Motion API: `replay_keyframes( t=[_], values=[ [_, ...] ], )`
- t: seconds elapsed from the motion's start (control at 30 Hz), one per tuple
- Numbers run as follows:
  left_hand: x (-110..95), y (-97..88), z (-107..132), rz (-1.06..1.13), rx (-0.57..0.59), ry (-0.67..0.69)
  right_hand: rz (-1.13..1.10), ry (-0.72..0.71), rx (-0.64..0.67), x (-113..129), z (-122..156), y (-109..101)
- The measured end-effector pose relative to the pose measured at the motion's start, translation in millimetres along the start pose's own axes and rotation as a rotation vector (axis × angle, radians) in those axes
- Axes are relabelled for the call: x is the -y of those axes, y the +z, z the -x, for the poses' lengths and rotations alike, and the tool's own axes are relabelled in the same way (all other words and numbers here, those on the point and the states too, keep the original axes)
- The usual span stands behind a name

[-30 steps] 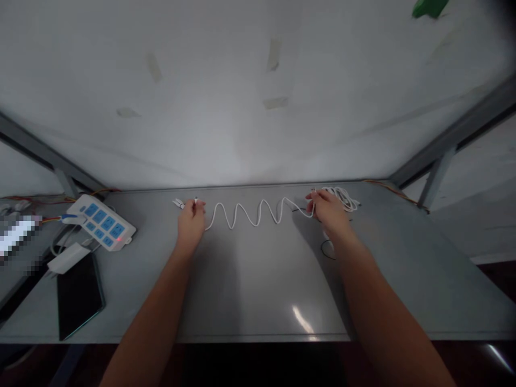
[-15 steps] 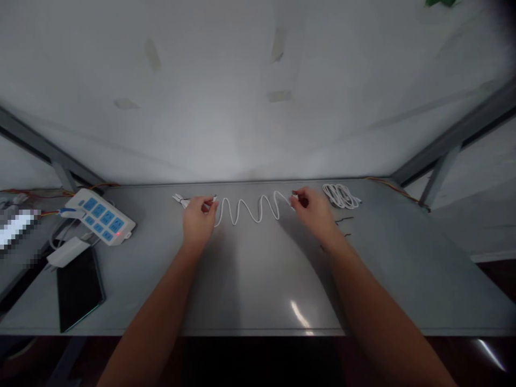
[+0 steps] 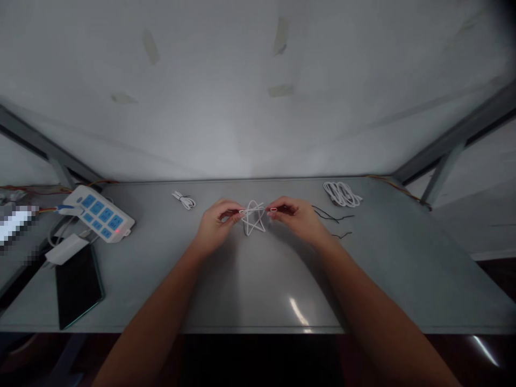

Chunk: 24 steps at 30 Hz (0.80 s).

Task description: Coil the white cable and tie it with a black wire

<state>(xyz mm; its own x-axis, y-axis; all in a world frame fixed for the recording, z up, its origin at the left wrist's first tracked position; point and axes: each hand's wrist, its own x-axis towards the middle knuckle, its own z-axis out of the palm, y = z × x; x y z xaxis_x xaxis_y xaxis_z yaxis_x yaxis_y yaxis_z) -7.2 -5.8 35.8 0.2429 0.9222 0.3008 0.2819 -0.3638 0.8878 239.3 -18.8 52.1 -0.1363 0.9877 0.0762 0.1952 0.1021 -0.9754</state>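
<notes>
**Thin white cable (image 3: 253, 217): wavy line since reshaped into a five-pointed star, both hands drawn in toward it.**
Star lies on the grey metal table (image 3: 262, 301) between the left hand (image 3: 217, 224) and right hand (image 3: 297, 217), each closed in a fingertip pinch on a cable end. Nearest left: small coiled white cable (image 3: 184, 200). Nearest right: thin black wires (image 3: 330, 216), bundled white cable (image 3: 342, 194). Far left: white power strip with blue sockets (image 3: 99, 219), white charger (image 3: 66, 250), black smartphone (image 3: 76, 285).

Workshop or lab: metal bench (image 3: 382, 279) w/ power strip (image 3: 99, 217), loose wires (image 3: 326, 216).
</notes>
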Motion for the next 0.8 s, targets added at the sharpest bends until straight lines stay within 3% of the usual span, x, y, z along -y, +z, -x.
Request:
replay_keyframes(
  t=[0.6,0.73,0.8],
  values=[
    [1.8,-1.5,-0.6,-0.025,-0.035,0.046,0.03,-0.021,-0.035,-5.9,-2.5,-4.2],
    [10.8,-5.3,-3.0,-0.218,-0.188,-0.068,0.032,0.036,-0.164,-16.9,-9.9,-9.0],
    [16.2,-6.7,-3.9,-0.342,-0.206,-0.175,0.036,0.109,-0.176,-21.2,-12.5,-9.4]
  ],
)
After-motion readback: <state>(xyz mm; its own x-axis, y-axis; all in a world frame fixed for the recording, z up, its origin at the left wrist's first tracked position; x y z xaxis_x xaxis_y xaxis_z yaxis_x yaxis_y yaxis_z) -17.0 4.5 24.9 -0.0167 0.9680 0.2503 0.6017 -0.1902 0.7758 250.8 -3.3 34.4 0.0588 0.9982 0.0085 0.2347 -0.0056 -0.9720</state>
